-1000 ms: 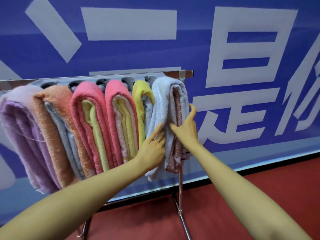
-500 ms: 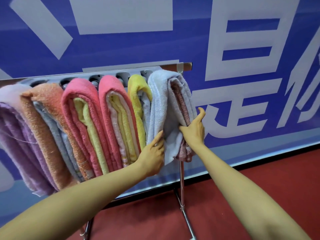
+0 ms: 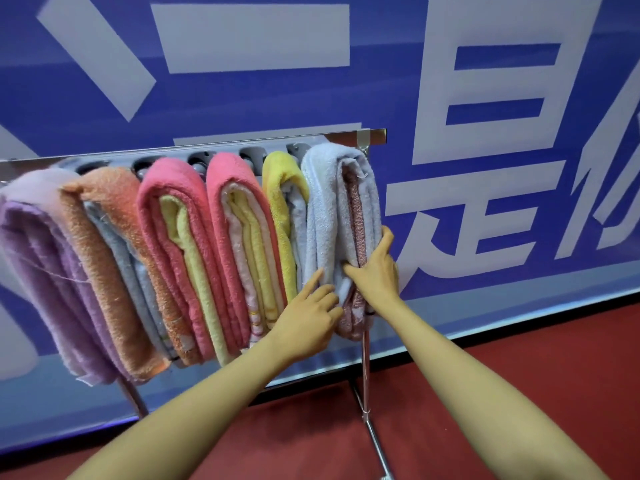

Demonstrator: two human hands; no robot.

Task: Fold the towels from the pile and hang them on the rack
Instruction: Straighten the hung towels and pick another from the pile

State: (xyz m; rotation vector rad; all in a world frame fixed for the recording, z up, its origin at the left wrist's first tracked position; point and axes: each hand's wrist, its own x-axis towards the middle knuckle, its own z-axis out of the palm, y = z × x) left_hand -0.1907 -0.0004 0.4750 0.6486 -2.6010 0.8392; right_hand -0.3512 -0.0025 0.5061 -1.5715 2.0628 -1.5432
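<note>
My right hand [image 3: 377,271] pinches the pale blue towel [image 3: 325,209], draped at the right end of the rack [image 3: 373,136]. My left hand [image 3: 308,317] touches it, fingers loosely curled, gripping nothing.

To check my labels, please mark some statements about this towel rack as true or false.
1. The left hand and the right hand both touch the pale blue terry towel at the right end of the metal rack. True.
2. The folded yellow towel hangs at the left end. False: the fluffy lilac towel hangs there.
3. Two folded pink towels hang side by side. True.
4. The right hand holds the rack's post. False: it pinches the pale blue towel.
</note>
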